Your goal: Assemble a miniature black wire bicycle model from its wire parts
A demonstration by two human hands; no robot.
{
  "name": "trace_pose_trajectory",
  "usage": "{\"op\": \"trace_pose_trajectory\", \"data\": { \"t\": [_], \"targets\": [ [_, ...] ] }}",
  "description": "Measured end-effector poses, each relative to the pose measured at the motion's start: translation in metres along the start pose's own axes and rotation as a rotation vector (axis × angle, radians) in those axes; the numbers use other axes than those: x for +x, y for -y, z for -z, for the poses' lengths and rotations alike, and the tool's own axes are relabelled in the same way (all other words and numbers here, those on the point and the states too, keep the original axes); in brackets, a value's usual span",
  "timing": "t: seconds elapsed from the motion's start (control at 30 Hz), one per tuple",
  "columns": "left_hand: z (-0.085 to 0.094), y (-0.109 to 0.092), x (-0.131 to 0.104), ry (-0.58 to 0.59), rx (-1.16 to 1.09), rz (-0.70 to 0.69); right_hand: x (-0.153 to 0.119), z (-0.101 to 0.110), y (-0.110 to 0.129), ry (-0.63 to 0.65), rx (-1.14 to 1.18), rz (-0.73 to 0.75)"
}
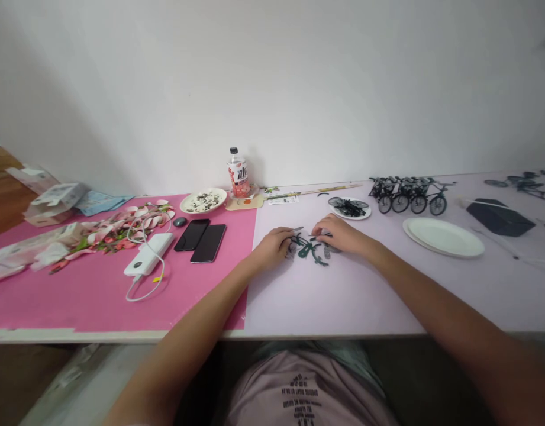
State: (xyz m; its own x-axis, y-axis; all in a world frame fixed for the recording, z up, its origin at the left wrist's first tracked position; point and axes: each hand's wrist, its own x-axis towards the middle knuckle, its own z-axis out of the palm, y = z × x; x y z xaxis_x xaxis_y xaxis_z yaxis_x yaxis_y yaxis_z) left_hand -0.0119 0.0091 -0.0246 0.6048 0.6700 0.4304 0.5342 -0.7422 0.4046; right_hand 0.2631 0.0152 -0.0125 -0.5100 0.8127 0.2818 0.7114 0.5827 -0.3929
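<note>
Dark green miniature bicycle parts (304, 248) lie on the pale tabletop between my two hands. My left hand (272, 247) is closed at their left side, and a thin grey piece (297, 229) sticks out from its fingertips. I cannot make out what that piece is. On the right, my right hand (338, 234) has its fingers bent and pinched together over small dark parts. What sits between those fingers is mostly hidden. A grey piece (327, 252) lies just below the right fingertips.
Assembled miniature bicycles (409, 195) stand in a row behind my right hand, beside a plate of black parts (365, 210). White plates (445, 236) and a dark box (500, 217) lie right. Leftward are phones (209, 243), a power bank (148, 254), artificial flowers (121, 234) and a bottle (239, 174).
</note>
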Motion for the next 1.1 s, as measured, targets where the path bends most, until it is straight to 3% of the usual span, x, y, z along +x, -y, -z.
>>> {"op": "trace_pose_trajectory", "data": {
  "t": [0.27,0.4,0.73,0.93,1.1],
  "targets": [
    [0.011,-0.011,0.002,-0.413,-0.154,-0.01,0.001,0.002,0.0,0.017,-0.078,-0.025],
    [0.012,-0.012,0.003,-0.526,-0.167,-0.017,0.0,-0.001,0.002,0.021,-0.034,-0.032],
    [0.008,-0.012,0.004,-0.561,-0.297,0.111,0.005,-0.009,0.001,0.017,-0.122,0.062],
    [0.008,-0.011,0.004,-0.541,-0.285,0.102,0.003,-0.018,0.012,-0.012,-0.181,-0.007],
    [0.007,-0.008,0.004,-0.528,-0.273,0.111,0.001,-0.017,0.02,-0.079,-0.049,-0.088]
  ]
}}
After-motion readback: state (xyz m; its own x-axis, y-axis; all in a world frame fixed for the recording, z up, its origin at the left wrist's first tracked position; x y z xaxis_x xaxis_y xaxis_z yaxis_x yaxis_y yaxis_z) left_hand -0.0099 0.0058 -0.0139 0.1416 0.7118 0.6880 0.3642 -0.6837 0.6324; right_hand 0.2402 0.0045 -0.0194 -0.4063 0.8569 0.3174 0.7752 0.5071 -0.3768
